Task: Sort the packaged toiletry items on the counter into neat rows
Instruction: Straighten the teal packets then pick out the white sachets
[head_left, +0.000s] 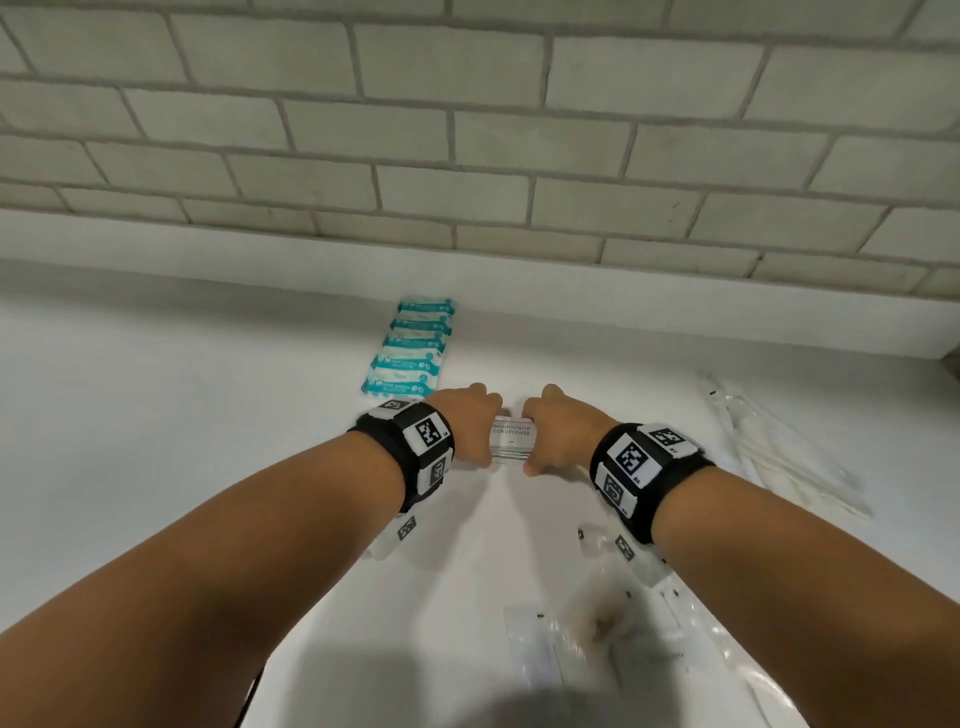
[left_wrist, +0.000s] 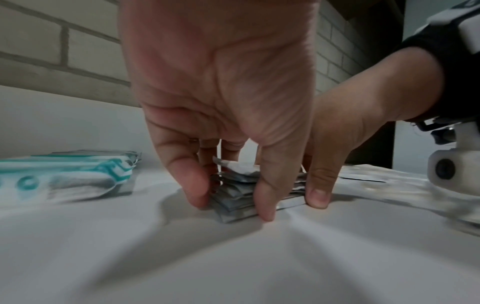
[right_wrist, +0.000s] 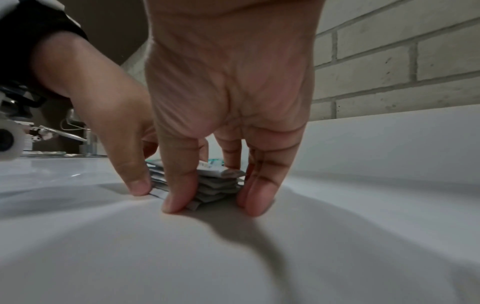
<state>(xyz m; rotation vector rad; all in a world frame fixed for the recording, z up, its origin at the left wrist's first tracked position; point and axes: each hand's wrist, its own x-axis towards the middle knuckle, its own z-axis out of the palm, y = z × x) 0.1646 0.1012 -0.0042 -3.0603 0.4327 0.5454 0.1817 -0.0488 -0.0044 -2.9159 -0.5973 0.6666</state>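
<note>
A stack of white shampoo sachets lies on the white counter, held between both hands. My left hand pinches its left side; in the left wrist view the thumb and fingers of that hand straddle the stack, tips on the counter. My right hand grips the right side in the same way, as the right wrist view shows around the stack. A neat row of teal-and-white packets runs back toward the wall, just left of the stack.
Clear wrapped white items lie scattered to the right. More clear plastic packets lie loose under my right forearm. A brick wall with a low white ledge closes the back of the counter.
</note>
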